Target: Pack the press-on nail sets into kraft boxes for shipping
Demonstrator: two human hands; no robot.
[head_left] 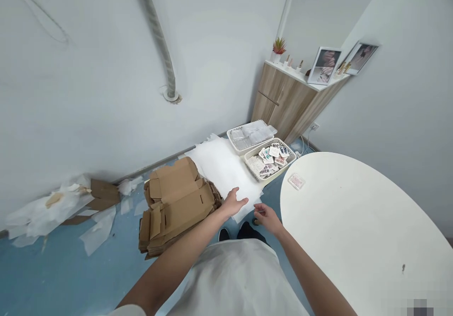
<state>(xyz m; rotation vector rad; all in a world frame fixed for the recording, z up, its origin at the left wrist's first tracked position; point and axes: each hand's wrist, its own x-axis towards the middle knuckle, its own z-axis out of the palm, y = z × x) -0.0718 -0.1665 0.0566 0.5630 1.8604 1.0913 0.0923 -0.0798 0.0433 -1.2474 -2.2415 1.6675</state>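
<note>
My left hand (233, 203) is held out in front of me with the thumb apart from the fingers, and nothing is in it. It hovers between the stack of flat brown cardboard boxes (184, 207) and the pile of white sheets (224, 165). Close to the round white table (354, 212), my right hand (268, 218) is loosely curled, its fingertips apart and no object visible in them. A small clear pack with pink contents (296, 181) lies on that table. Beyond my hands, a white basket (253, 170) holds several printed cards (273, 152).
Behind the card basket stands another white basket (231, 134) filled with clear plastic packets. A wooden cabinet (286, 101) with framed pictures (324, 66) fills the corner. Crumpled white wrapping (53, 207) and cardboard scraps (104, 194) lie along the wall at left.
</note>
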